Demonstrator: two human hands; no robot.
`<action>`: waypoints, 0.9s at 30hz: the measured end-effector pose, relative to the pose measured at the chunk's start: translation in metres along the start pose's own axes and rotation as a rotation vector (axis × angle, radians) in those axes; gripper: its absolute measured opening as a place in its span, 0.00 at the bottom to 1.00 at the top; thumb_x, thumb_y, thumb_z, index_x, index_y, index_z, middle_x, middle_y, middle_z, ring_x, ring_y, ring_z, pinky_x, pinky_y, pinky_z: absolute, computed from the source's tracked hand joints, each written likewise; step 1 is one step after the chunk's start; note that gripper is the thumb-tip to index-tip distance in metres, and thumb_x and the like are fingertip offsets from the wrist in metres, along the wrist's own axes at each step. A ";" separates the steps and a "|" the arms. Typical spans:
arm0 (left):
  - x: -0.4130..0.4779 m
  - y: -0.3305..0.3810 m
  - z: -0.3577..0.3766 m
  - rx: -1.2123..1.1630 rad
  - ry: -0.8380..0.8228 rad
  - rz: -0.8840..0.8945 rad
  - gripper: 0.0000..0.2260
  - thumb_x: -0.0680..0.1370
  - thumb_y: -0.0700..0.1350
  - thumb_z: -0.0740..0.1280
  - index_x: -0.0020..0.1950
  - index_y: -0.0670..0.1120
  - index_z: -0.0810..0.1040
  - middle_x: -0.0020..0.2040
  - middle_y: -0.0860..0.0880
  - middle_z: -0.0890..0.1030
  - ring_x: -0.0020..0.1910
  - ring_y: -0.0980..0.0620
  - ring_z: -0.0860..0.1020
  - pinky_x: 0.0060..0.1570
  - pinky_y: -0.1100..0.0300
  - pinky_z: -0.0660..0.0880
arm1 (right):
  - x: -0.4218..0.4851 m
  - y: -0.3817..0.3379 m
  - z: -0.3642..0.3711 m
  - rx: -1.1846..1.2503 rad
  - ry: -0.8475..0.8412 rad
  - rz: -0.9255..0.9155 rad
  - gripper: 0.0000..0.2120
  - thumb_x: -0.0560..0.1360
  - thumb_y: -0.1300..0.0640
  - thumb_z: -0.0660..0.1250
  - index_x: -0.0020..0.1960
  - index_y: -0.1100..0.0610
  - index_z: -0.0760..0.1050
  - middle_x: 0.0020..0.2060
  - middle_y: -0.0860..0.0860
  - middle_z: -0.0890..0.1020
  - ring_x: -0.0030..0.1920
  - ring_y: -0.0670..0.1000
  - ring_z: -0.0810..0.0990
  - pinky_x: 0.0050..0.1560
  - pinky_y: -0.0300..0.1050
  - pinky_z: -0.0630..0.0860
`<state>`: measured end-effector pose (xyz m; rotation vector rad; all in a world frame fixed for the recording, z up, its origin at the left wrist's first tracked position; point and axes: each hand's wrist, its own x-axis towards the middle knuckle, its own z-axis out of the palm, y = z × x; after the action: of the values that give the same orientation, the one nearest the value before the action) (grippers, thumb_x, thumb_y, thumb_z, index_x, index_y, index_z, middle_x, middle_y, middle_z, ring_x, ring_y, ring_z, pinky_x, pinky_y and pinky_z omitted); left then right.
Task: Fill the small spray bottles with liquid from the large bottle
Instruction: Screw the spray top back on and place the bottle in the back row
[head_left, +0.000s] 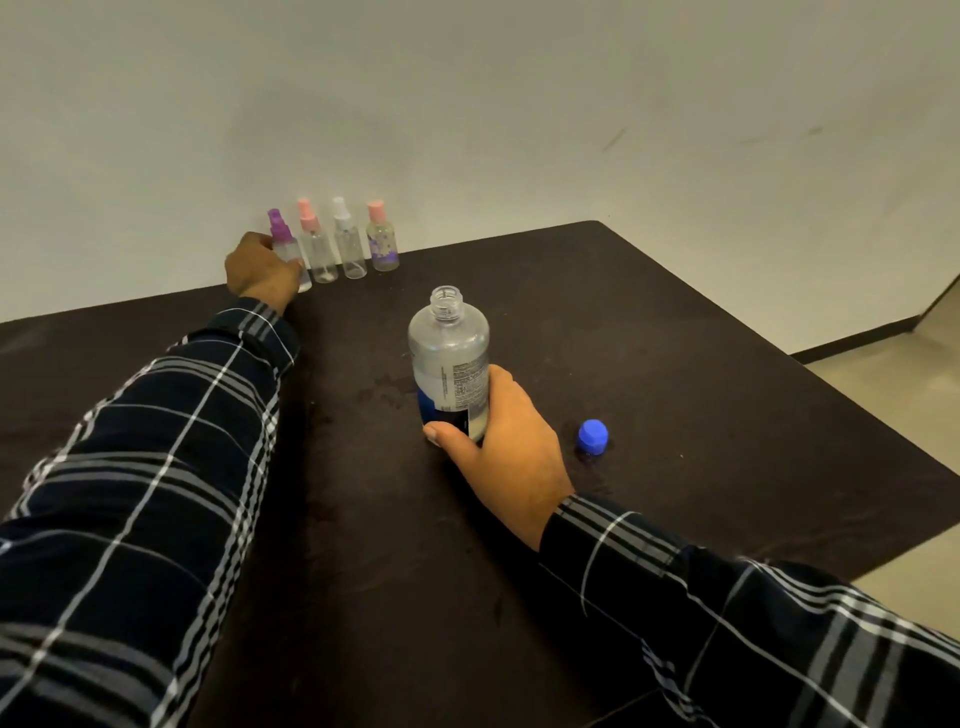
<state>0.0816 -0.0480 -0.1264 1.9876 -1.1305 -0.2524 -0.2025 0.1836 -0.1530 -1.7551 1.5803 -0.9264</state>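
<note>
Now, risks first. The large bottle (449, 364) is standing upright and uncapped near the middle of the dark table (675, 338), with its blue cap (592, 437) lying just to its right. The right hand (498, 441) is wrapping around the bottle's lower half, thumb in front. With the neck open, any jolt or careless tilt is likely to be sending liquid onto the table.

The left hand (262, 270) is reaching to the back edge by the wall and curling around the purple-topped spray bottle (284, 244), the leftmost of a tight row of four. Its neighbour, the pink-topped spray bottle (317, 249), is standing just beside it, so dragging the first one out sideways is risking a toppled row. The necks are looking narrow, too, so overshooting during the pour seems probable.

Containers: the large bottle is holding clear liquid, with the level hard to read behind the label. The purple-topped, the pink-topped and the white-topped spray bottle (348, 249) are all appearing empty, tops on. The fourth, a flower-printed bottle (383, 244) with a pink cap, is showing a faint yellowish tint; contents uncertain.
</note>
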 end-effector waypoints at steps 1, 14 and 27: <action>0.001 -0.001 0.001 0.003 0.002 0.000 0.22 0.76 0.45 0.73 0.69 0.43 0.74 0.67 0.42 0.78 0.65 0.41 0.76 0.66 0.52 0.73 | 0.000 0.000 0.000 -0.002 0.002 -0.002 0.30 0.73 0.42 0.73 0.70 0.47 0.66 0.64 0.43 0.75 0.65 0.45 0.74 0.66 0.45 0.73; -0.006 0.004 0.005 0.201 0.277 0.169 0.24 0.77 0.47 0.71 0.71 0.48 0.68 0.69 0.43 0.71 0.66 0.39 0.72 0.60 0.44 0.74 | 0.003 0.002 0.001 -0.020 -0.007 -0.002 0.31 0.73 0.41 0.72 0.71 0.46 0.64 0.65 0.43 0.74 0.65 0.45 0.74 0.62 0.40 0.70; 0.000 0.032 0.000 0.581 0.207 0.485 0.15 0.77 0.44 0.68 0.63 0.48 0.76 0.59 0.43 0.81 0.60 0.37 0.70 0.53 0.45 0.65 | 0.004 0.003 0.001 -0.017 -0.005 -0.016 0.31 0.73 0.42 0.73 0.71 0.47 0.64 0.66 0.43 0.74 0.66 0.44 0.73 0.64 0.40 0.70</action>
<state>0.0614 -0.0564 -0.1034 2.0673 -1.6241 0.5815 -0.2032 0.1793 -0.1555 -1.7831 1.5774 -0.9186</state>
